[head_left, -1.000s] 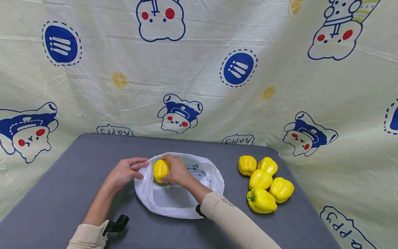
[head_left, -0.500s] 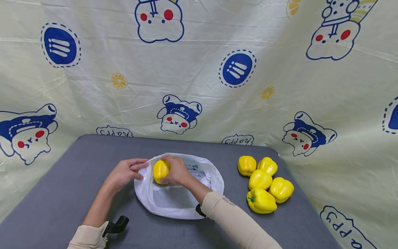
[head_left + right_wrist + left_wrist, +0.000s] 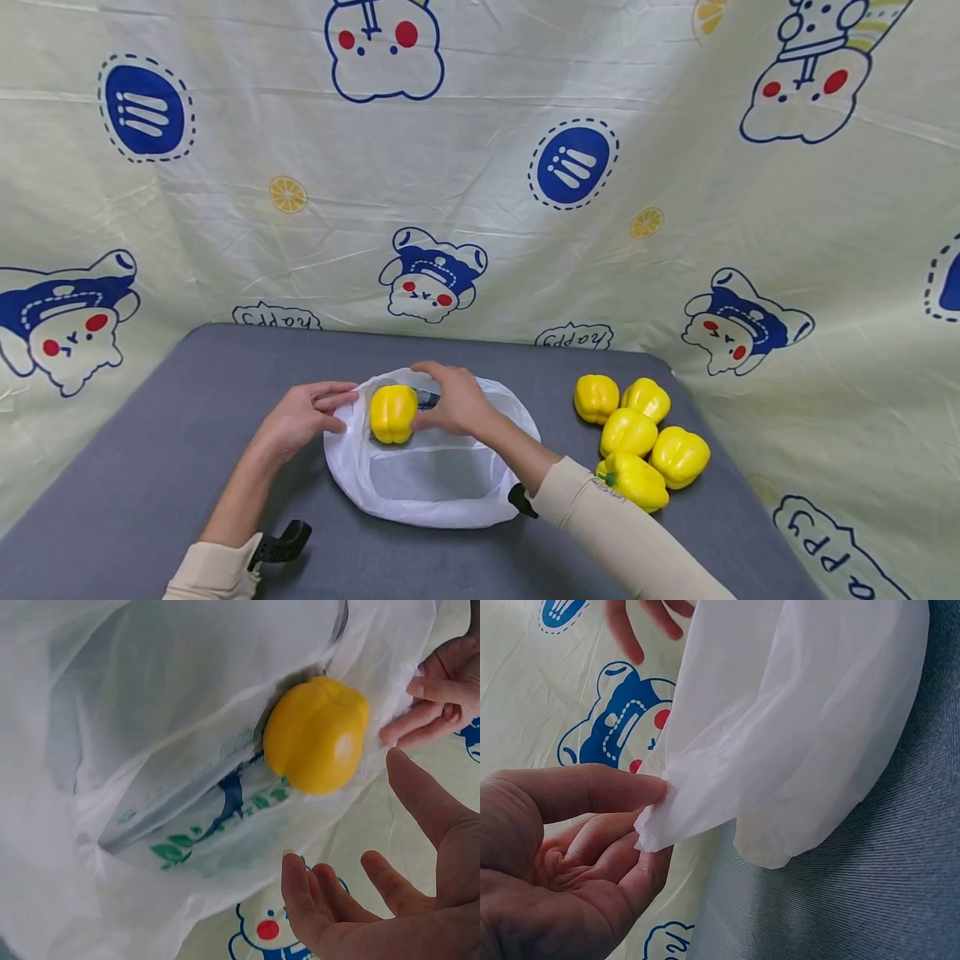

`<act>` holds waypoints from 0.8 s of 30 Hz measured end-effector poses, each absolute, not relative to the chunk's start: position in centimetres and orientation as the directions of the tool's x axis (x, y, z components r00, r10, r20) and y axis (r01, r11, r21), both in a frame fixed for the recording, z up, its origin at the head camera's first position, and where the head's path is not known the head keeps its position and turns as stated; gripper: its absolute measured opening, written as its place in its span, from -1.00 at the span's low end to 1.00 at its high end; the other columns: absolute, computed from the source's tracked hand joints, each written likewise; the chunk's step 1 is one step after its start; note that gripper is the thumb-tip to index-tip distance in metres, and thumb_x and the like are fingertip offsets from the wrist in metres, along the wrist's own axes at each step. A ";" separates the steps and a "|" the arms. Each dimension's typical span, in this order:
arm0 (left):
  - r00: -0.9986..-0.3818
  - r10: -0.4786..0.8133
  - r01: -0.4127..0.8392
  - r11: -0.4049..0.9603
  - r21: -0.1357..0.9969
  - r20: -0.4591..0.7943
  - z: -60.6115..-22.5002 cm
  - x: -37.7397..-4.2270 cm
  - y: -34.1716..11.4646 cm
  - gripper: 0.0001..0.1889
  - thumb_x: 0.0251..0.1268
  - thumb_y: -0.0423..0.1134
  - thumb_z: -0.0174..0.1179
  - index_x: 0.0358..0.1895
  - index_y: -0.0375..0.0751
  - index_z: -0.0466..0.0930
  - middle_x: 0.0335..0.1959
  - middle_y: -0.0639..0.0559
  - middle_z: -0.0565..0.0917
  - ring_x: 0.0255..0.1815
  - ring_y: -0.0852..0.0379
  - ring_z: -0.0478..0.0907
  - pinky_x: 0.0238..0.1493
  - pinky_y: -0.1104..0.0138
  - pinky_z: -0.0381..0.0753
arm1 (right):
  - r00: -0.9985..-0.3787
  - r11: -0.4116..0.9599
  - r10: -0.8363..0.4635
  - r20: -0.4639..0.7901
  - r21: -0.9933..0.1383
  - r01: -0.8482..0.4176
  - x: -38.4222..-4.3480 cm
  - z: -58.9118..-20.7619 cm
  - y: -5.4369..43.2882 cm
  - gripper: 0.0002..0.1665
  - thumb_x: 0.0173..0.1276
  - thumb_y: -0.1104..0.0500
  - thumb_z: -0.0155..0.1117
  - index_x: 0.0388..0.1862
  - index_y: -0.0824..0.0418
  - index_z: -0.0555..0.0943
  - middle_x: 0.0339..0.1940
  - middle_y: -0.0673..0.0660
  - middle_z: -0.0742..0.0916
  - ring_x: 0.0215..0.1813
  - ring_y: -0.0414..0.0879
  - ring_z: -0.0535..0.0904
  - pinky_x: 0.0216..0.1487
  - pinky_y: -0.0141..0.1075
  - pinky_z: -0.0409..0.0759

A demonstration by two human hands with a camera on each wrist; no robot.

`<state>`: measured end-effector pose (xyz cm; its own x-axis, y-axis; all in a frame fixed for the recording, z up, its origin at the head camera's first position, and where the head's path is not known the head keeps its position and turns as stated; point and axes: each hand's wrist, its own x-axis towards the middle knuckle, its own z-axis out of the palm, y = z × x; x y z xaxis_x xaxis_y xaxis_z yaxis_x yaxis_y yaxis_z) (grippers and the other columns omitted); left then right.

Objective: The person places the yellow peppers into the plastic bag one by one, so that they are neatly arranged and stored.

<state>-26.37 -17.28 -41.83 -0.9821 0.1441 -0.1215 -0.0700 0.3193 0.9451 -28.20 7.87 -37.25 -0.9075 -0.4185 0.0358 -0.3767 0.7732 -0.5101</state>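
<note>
A white plastic bag point(image 3: 348, 475) stands on the table with its mouth spread wide. Inside it, at the left, sits a yellow bell pepper point(image 3: 319, 735). My left hand point(image 3: 300, 421) pinches the bag's left rim between thumb and fingers, plainly seen in the left wrist view, where the hand point(image 3: 577, 855) grips the plastic edge. My right hand point(image 3: 461, 404) is over the bag's opening, just right of the pepper. In the right wrist view its fingers point(image 3: 304, 900) are spread apart and a gap separates them from the pepper.
Several more yellow bell peppers point(image 3: 628, 433) lie grouped on the grey table point(image 3: 420, 567) to the right of the bag. A patterned curtain point(image 3: 480, 167) hangs behind the table. Green leaf prints point(image 3: 176, 847) show on the bag's inside.
My right hand has let go of the yellow bell pepper in the bag and drawn away to the right. My left hand stays at the bag's rim.
</note>
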 end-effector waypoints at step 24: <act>-0.980 0.141 -0.089 0.336 0.938 -0.143 -41.4 -26.2 -17.3 -0.34 0.16 -0.57 0.25 0.42 -0.32 0.44 0.30 -0.18 0.61 0.55 -0.22 0.29 0.45 -0.11 0.34 | -0.932 0.812 -0.362 -0.013 -0.495 -0.308 -25.9 -34.4 18.2 -0.13 0.11 0.07 0.61 0.43 -0.04 0.48 0.34 0.23 0.63 0.30 0.26 0.53 0.11 0.10 0.67</act>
